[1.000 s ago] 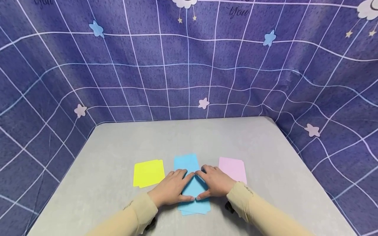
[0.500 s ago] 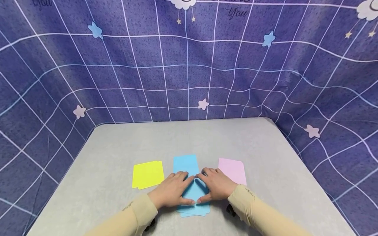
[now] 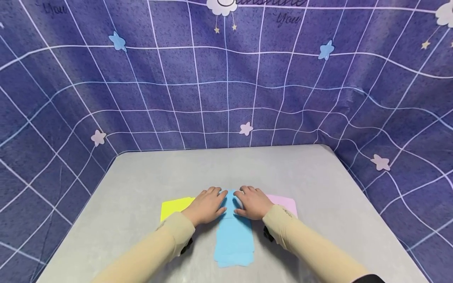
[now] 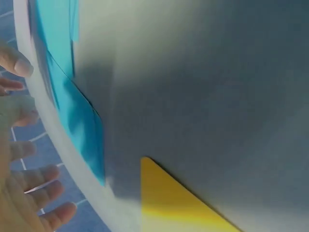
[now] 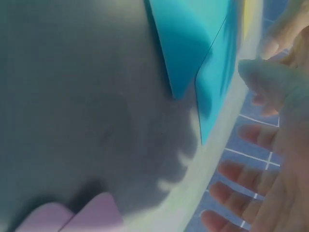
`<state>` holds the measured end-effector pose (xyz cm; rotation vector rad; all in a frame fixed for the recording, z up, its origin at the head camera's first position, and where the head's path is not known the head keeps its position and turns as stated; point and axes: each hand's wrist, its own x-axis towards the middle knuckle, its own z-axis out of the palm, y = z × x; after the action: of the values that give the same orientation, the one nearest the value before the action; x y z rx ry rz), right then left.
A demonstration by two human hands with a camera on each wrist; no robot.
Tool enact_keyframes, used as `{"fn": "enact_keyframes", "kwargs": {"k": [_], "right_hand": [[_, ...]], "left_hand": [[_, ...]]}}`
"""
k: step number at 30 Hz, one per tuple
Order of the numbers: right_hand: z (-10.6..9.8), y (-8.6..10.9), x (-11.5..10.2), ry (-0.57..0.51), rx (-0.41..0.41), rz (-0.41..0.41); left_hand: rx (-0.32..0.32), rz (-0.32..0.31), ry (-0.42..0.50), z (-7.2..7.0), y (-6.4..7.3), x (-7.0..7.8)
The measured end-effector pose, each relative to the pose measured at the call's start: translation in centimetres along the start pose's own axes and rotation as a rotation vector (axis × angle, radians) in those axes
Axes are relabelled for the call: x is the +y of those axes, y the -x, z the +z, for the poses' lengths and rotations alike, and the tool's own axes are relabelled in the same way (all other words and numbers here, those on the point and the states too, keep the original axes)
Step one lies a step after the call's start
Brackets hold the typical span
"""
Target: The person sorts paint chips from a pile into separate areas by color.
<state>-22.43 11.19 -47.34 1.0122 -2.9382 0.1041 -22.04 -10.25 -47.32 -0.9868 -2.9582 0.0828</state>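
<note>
Sky-blue cards (image 3: 234, 237) lie flat in a column down the middle of the table, a far group overlapping a nearer one. Both hands are held over the far blue cards (image 4: 79, 121), facing each other across them. My left hand (image 3: 206, 206) is on the left side, its fingers apart and loosely bent. On the right side, my right hand (image 3: 253, 202) mirrors it, with a small gap between the two. Both wrist views show spread fingers with nothing between them, above the tabletop and its shadows. The hands partly cover the far blue cards in the head view.
Yellow cards (image 3: 175, 206) lie to the left, partly behind the left hand and sleeve. To the right are pink cards (image 3: 286, 202), partly covered by the right hand and sleeve. A purple curtain (image 3: 226, 94) with a grid and stars surrounds the grey table (image 3: 141, 173).
Both hands have moved away from the body, from the nearer blue cards to above the far ones. The nearer blue cards now show uncovered. The head view has shifted slightly.
</note>
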Motion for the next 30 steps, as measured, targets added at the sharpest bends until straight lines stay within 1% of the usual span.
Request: {"fn": "enact_keyframes", "kwargs": {"k": [3, 6, 8, 13, 17, 20, 25, 30], "right_hand": [[0.2, -0.5, -0.1, -0.002, -0.025, 0.013], [0.3, -0.8, -0.3, -0.002, -0.064, 0.023], [0.4, -1.0, -0.3, -0.003, -0.085, 0.025], [0.4, -1.4, -0.3, -0.015, -0.108, 0.019], [0.9, -1.5, -0.3, -0.021, -0.152, 0.013], [1.5, -1.6, -0.2, -0.021, -0.177, 0.018], [1.9, -1.8, -0.1, -0.017, -0.179, 0.027], [1.8, -1.8, -0.1, -0.005, -0.168, 0.007]], "left_hand": [[-0.025, -0.028, 0.016, 0.3, -0.4, -0.2], [-0.07, -0.061, 0.044, 0.5, -0.6, -0.3], [-0.088, -0.073, 0.063, 0.6, -0.8, -0.4], [-0.125, -0.076, 0.042, 0.7, -1.2, -0.4], [-0.198, -0.081, 0.019, 0.9, -1.2, -0.3], [-0.232, -0.083, 0.02, 1.1, -1.1, -0.2], [-0.226, -0.08, 0.03, 1.2, -1.1, -0.3], [-0.2, -0.064, 0.026, 1.2, -1.1, -0.5]]}}
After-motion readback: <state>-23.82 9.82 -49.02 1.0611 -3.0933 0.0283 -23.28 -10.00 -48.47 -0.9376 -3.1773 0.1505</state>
